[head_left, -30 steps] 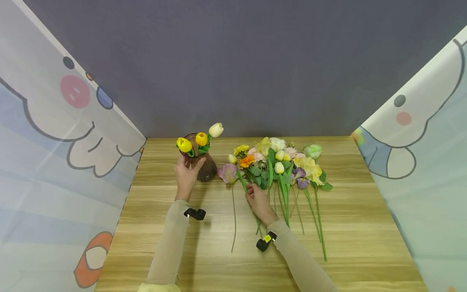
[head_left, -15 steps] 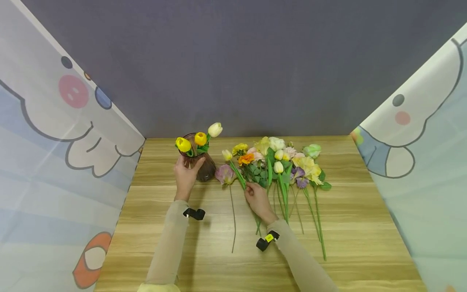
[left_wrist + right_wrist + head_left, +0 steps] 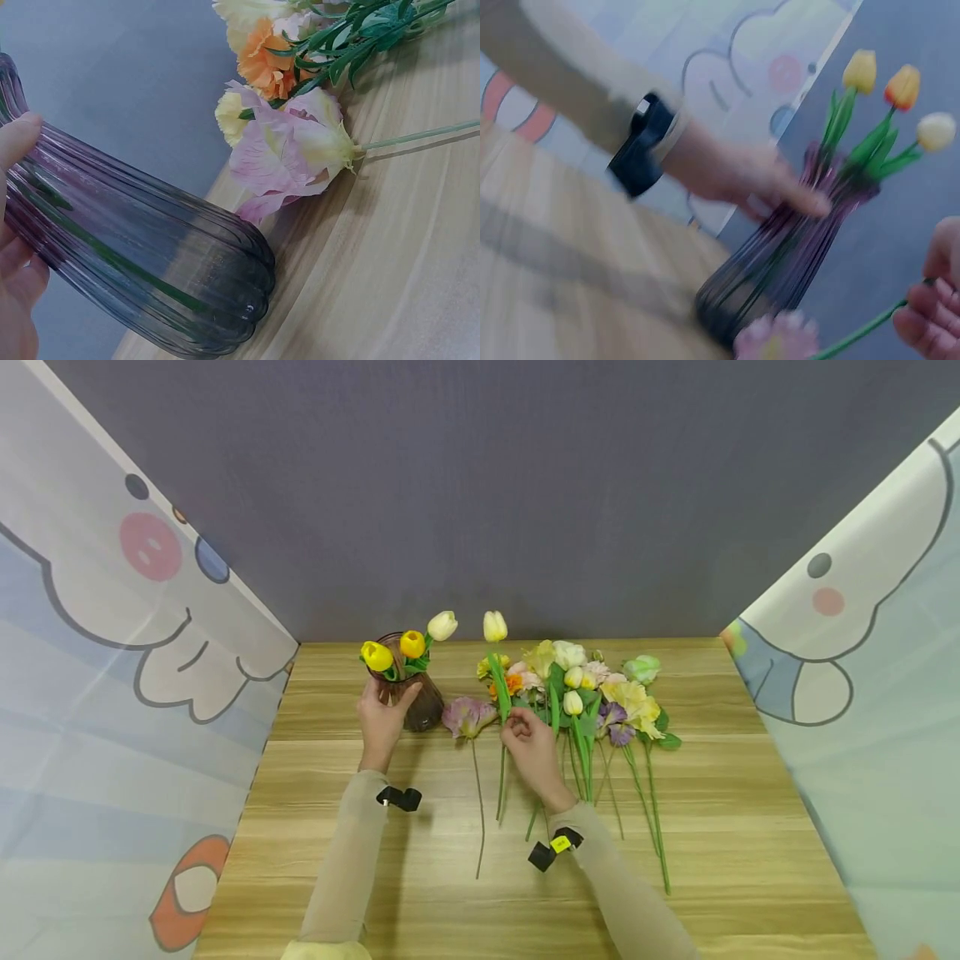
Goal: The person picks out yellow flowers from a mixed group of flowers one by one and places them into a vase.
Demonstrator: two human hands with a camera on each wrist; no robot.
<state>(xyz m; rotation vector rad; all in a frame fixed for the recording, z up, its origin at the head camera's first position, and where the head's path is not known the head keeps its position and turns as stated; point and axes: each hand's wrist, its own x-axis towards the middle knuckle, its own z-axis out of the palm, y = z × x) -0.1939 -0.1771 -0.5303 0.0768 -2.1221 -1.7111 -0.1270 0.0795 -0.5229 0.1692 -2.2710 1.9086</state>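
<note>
Pinching a tulip (image 3: 498, 687) by its stem in the right grip (image 3: 534, 756), with the bloom ahead of the fingers and the lower stem behind them, toward the near side. Holding the vase (image 3: 426, 703) by its neck in the left grip (image 3: 382, 720), with the thumb on the side nearer the right grip and the fingers on the outer side. Just past the left grip, at the mouth of the vase, 2 yellow tulips (image 3: 377, 657) and 1 white tulip (image 3: 442, 626), with green stems visible through the purple-tinted glass.

Between the 2 grips, on the table (image 3: 450, 910), a pink flower (image 3: 468, 717) just beside the base of the vase, with a thin stem pointing back toward the near side. Just ahead of the right grip, partly behind the tulip's leaf, an orange flower (image 3: 514, 684).

To the right of the right grip, in a loose heap, a purple iris (image 3: 617, 732), a large yellow flower (image 3: 633, 702) and, farther ahead, a pale green flower (image 3: 642, 670). Behind each grip, at the wrist, a black camera (image 3: 402, 799). Well beyond both grips, a grey wall (image 3: 480, 502).
</note>
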